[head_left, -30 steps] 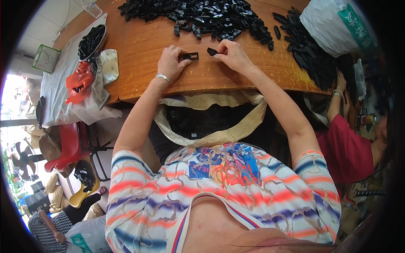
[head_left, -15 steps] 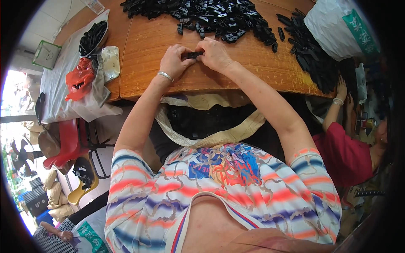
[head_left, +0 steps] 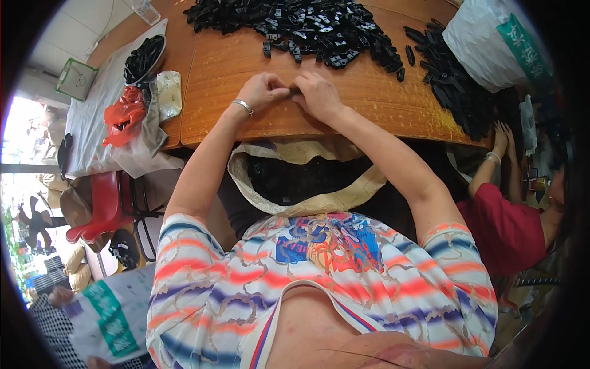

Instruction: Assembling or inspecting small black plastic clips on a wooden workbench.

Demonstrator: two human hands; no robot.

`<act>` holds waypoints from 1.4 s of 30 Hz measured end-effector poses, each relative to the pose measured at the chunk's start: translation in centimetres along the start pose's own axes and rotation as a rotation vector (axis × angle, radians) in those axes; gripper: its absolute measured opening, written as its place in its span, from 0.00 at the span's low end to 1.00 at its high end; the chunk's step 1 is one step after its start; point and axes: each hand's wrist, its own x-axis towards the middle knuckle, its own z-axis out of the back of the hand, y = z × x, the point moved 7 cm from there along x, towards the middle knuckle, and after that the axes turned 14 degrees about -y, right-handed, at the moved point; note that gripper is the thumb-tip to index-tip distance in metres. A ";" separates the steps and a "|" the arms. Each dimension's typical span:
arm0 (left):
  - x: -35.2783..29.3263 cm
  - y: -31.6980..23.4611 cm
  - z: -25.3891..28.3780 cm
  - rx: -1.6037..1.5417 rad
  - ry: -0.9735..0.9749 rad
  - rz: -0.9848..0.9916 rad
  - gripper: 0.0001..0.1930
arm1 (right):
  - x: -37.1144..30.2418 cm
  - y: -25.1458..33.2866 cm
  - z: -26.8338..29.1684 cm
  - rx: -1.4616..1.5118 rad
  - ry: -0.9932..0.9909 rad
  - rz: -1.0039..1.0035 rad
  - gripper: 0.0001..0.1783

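Over the near part of the brown wooden table point(head_left: 246, 126), my two hands meet fingertip to fingertip. My left hand point(head_left: 261, 92), with a silver bangle at its wrist, is closed in a pinch. My right hand point(head_left: 318, 97) is closed too, its fingers bent toward the left. Between them a small black plastic part point(head_left: 294, 90) shows only as a dark bit; the fingers cover most of it. Just beyond my hands spreads a large heap of small black plastic parts point(head_left: 307, 27). Below the table edge, at my lap, a wide-mouthed woven sack point(head_left: 246, 184) holds black pieces.
Long black pieces point(head_left: 452, 92) lie piled at the right, beside a white plastic bag point(head_left: 485, 43). A co-worker in a red sleeve point(head_left: 507, 227) rests hands at that edge. Leftward are a red bag point(head_left: 125, 117), a bowl of black parts point(head_left: 144, 58) and a red chair point(head_left: 104, 206).
My hands have come slightly nearer to me, and the black part between them is now more hidden. At lower left, another person's white and green bag has moved up into fuller view.
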 end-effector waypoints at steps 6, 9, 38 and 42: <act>3.0 1.5 5.2 0.282 -0.440 -0.206 0.15 | -5.8 4.8 3.8 0.347 0.305 -0.165 0.15; 4.9 -0.4 5.2 0.474 -0.486 -0.426 0.16 | -10.2 6.2 4.6 0.322 0.594 -0.128 0.14; -2.1 -0.1 4.4 0.337 -0.562 -0.460 0.16 | 5.8 -4.4 -4.5 -0.120 0.285 0.033 0.07; -1.9 0.1 4.4 0.338 -0.558 -0.443 0.15 | 5.8 -4.3 -4.4 -0.074 0.323 -0.144 0.12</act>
